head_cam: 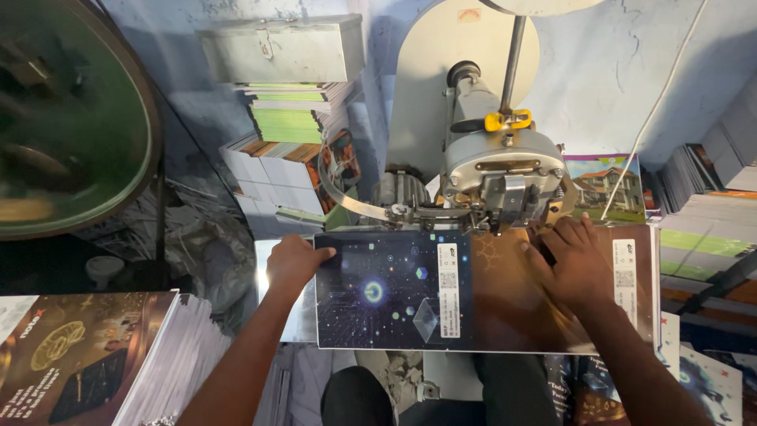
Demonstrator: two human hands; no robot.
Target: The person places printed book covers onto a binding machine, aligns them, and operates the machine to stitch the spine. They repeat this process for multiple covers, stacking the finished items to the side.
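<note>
An open booklet cover (441,296) lies flat on the machine's metal table, its left half dark blue with star patterns, its right half brown. My left hand (293,263) grips the cover's left edge, thumb on top. My right hand (572,260) presses flat on the brown half, fingers spread, just below the grey stitching head (501,177). The cover's spine line sits under the head.
A stack of the same printed booklets (95,355) rests at the lower left. More book piles (288,150) and a metal box (276,51) stand behind the machine. Further stacks (710,229) lie at the right. A large green wheel (71,118) fills the upper left.
</note>
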